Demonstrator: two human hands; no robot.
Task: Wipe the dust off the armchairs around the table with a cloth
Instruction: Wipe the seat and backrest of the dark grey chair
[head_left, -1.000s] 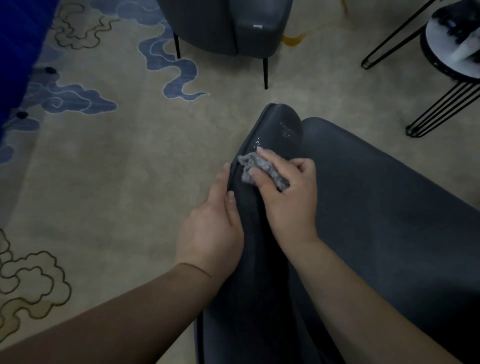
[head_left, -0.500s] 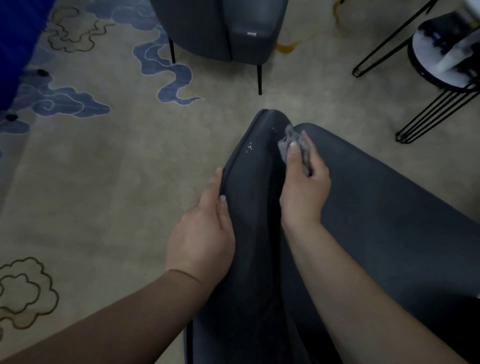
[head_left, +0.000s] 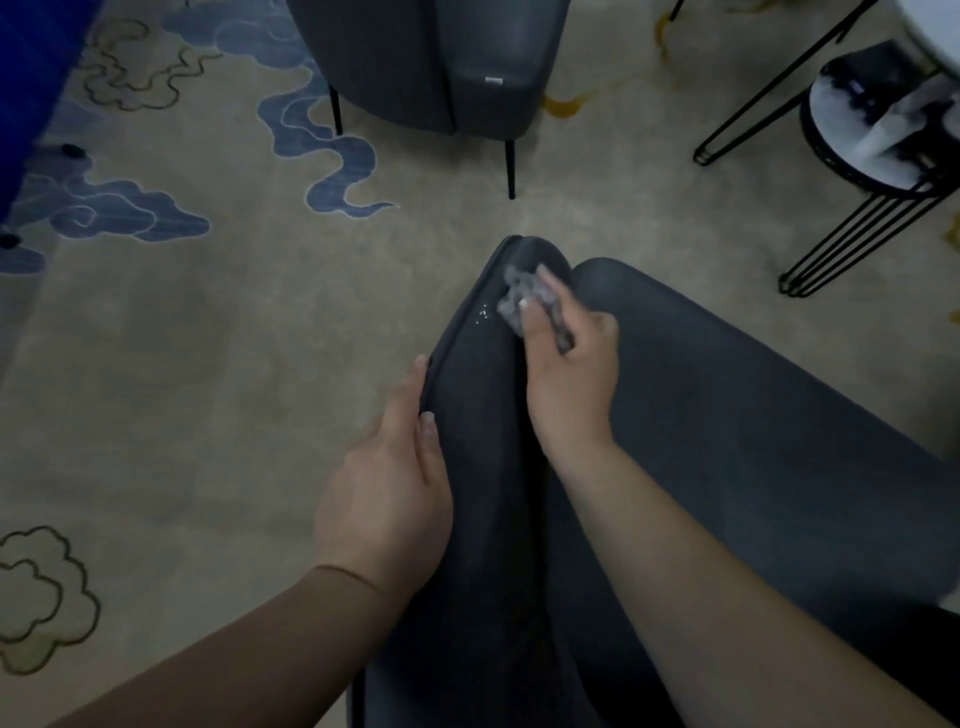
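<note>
Open carpet (head_left: 208, 389) left of the near armchair (head_left: 727, 441): wide free lane along its outer side. Ahead, a bare strip of carpet separates the armrest (head_left: 483, 415) tip from the second armchair (head_left: 431, 62), whose thin leg (head_left: 510, 169) stands in that strip. To the right, hairpin table legs (head_left: 852, 234) and a round stool (head_left: 878, 135) crowd the floor near the seat. On the armrest itself, left hand (head_left: 387, 499) blocks the outer edge; right hand (head_left: 569, 374) with cloth (head_left: 524, 299) fills the tip.
</note>
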